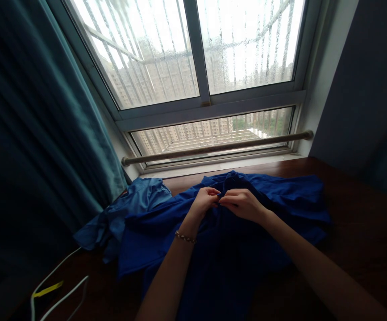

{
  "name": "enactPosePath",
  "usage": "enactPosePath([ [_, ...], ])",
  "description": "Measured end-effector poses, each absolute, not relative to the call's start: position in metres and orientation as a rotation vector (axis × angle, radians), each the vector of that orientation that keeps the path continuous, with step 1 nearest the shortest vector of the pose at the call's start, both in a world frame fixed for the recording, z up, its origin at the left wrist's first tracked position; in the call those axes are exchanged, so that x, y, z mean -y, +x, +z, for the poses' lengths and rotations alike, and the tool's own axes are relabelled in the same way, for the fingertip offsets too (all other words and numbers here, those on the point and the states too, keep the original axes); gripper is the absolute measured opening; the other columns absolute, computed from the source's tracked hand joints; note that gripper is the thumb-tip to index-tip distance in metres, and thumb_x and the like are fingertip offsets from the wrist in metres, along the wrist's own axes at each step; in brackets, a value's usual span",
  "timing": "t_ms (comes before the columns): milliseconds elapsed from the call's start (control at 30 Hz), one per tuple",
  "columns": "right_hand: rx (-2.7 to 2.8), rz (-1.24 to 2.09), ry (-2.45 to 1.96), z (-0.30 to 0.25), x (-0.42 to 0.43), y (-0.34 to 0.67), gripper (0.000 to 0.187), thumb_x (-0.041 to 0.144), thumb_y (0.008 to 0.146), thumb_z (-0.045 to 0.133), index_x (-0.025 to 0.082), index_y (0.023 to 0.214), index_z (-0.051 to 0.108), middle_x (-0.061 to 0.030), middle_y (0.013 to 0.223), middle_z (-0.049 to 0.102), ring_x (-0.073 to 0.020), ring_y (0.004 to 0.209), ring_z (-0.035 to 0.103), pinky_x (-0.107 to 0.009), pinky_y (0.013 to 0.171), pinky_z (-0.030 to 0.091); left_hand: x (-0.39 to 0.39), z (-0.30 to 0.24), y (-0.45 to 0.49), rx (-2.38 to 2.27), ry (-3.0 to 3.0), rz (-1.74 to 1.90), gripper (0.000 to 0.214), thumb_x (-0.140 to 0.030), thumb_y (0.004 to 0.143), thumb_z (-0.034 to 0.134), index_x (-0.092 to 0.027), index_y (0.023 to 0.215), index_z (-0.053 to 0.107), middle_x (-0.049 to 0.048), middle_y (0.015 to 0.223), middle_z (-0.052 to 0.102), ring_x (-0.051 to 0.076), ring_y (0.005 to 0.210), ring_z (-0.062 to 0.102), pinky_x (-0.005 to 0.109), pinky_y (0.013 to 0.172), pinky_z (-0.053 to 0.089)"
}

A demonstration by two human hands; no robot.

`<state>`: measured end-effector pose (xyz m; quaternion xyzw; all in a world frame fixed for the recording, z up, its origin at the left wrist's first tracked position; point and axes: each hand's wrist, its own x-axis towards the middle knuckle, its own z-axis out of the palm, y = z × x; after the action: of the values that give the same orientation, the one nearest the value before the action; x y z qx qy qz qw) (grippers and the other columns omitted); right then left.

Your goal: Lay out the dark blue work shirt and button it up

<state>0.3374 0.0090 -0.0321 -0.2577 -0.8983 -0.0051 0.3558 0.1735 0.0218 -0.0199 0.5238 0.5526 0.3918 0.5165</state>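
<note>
A: Where are the hands?

B: Both sit together over the blue shirt (233, 240), near the far edge of the tabletop (364, 232), just below the window (200, 67). The left hand (205, 199) and the right hand (242, 203) meet fingertip to fingertip, touching or very nearly so.

A: Holding anything?

B: Each is pinched narrow on a bit of the shirt's cloth close to its upper middle — the fingers curl in and the thumbs press against them. What exactly lies between the fingertips is too small and dark to tell; it may be a button or a fold.

A: And the shirt itself?

B: It lies spread flat across the tabletop, from the far edge toward the near edge, where the forearms cross over it. One part bunches up paler toward the left edge, beside the curtain (35, 133); the other side reaches out to the right, with bare dark wood past it.

A: Anything on the wrists?

B: A thin bracelet (185, 237) on the left wrist. The right wrist is bare.

A: What else is around?

B: A white cable (57, 285) loops at the near left corner, with a yellow tag (47, 290) on it — well apart from the hands. A rod (216, 147) runs across the lower pane of the window, above the sill. On the right, past the frame, is a dark wall (364, 89).
</note>
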Motion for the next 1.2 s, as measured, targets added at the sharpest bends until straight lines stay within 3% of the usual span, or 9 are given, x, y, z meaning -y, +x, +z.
enactPosePath([
  [133,2.355,-0.013,-0.829,-0.035,-0.008,0.336,0.023,0.031,0.087,0.043,0.024,0.085,0.065,0.0007,0.072,0.064,-0.0101,0.066,0.058,-0.021,0.058,0.034,-0.023,-0.020,0.173,-1.310,1.349,0.884,0.011,-0.006,0.057,0.059,-0.009,0.066,0.063,-0.0004,0.055,0.057,0.006,0.047,0.050,0.015,0.044,0.037],
  [633,2.188,-0.076,-0.881,-0.051,-0.020,0.337,0.020,0.030,0.084,0.047,0.024,0.085,0.066,0.0008,0.074,0.067,-0.0109,0.066,0.060,-0.020,0.062,0.035,-0.028,-0.025,0.163,-1.244,1.350,0.869,0.017,-0.019,0.057,0.065,-0.009,0.071,0.065,-0.0008,0.052,0.054,0.005,0.045,0.043,0.016,0.041,0.027],
  [900,2.114,0.046,-1.065,-0.043,-0.014,0.335,0.015,0.033,0.078,0.055,0.023,0.076,0.066,0.0002,0.068,0.066,-0.0119,0.063,0.059,-0.021,0.060,0.035,-0.026,-0.028,0.172,-1.268,1.589,1.001,0.016,-0.020,0.061,0.062,-0.009,0.071,0.068,0.0048,0.062,0.064,0.012,0.056,0.055,0.020,0.053,0.041],
  [1200,2.111,0.129,-1.255,-0.040,-0.015,0.333,0.013,0.031,0.075,0.056,0.022,0.071,0.064,0.0006,0.063,0.065,-0.0141,0.062,0.060,-0.022,0.057,0.034,-0.020,-0.030,0.183,-1.467,1.872,1.065,0.016,-0.020,0.066,0.056,-0.013,0.072,0.069,0.0058,0.068,0.067,0.016,0.065,0.060,0.022,0.057,0.043],
])
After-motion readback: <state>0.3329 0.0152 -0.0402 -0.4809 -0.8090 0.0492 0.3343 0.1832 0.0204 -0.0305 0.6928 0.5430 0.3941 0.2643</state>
